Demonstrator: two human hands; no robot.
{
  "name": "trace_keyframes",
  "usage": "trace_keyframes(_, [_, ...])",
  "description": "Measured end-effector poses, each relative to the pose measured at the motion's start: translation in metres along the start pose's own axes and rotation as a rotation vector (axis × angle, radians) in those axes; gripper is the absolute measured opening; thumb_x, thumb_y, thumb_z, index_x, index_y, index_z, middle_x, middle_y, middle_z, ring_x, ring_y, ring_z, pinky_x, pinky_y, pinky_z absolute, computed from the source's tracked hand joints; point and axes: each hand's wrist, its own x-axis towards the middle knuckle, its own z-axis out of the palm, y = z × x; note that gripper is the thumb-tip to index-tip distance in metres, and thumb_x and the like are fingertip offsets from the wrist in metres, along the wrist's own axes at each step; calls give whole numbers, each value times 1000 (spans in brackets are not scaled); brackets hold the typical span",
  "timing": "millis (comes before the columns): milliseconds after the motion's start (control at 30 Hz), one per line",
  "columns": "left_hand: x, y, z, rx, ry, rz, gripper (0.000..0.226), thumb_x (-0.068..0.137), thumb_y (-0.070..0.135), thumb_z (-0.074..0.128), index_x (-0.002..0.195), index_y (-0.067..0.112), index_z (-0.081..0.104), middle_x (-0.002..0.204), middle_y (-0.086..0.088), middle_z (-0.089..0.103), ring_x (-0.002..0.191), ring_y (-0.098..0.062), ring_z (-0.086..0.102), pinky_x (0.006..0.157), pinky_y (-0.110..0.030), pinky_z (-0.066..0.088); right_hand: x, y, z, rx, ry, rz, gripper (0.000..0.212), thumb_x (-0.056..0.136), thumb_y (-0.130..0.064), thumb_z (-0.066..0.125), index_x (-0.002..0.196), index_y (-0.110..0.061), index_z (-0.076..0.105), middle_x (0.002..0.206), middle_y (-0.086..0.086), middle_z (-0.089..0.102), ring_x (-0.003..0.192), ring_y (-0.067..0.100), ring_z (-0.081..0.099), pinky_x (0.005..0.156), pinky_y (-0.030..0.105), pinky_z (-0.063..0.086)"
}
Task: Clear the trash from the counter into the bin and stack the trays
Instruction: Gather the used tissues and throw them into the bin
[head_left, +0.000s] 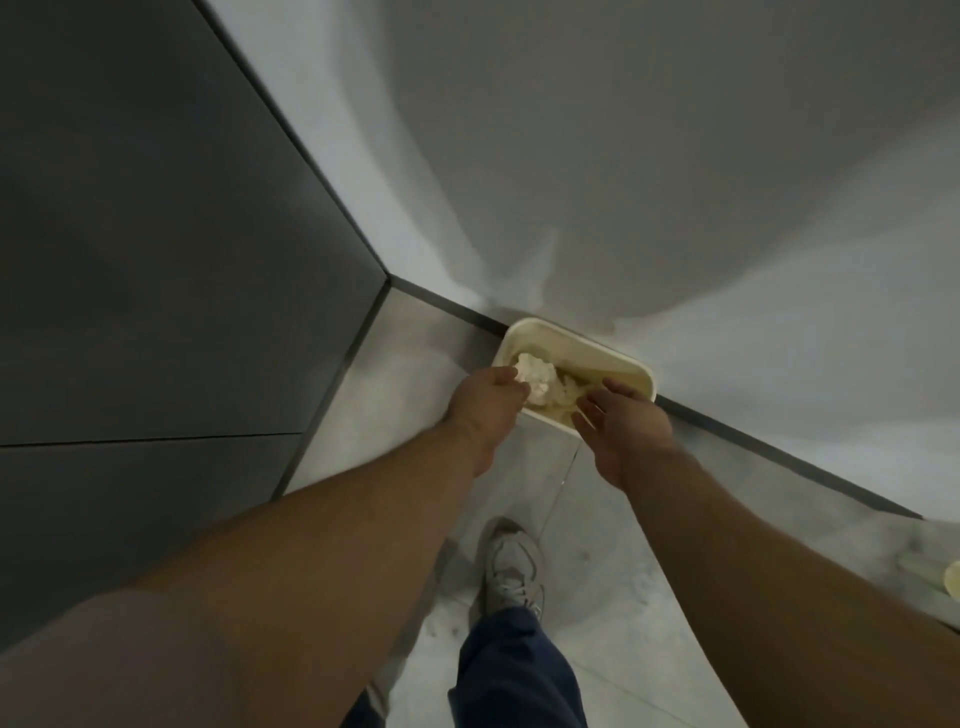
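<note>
Head view: the left hand (485, 400) pinches a crumpled paper wad (690, 382) directly over the cream bin (582, 332), which sits on the floor just beyond both hands. The right hand (626, 423) hovers spread and empty at the bin's near rim, equally close.

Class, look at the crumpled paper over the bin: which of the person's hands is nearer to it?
Left. The left hand holds the crumpled paper in its fingers above the bin; the right hand hovers open just beside it.

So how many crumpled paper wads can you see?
2: one white crumpled paper wad at the left hand's fingertips, another inside the cream rectangular bin; more may lie hidden.
</note>
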Motion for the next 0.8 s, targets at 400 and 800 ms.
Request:
trace_keyframes(400, [-217,143,-114,-171,52,335,15,98,11,61,111,10,69,99,-8,73,86,-18,68,68,-21,56,-268,-124,98,-164,-359,-304,11,95,-7,63,103,-11,70,85,5,68,75,17,66,72,28,58])
trace_keyframes(800, [-490,180,-344,-260,257,644,13,99,5,58,108,6,68,87,-11,71,74,-22,70,73,-31,60,-569,-142,206,-543,-909,-639,11,97,-13,65,94,-23,71,80,-2,70,73,11,66,73,29,55])
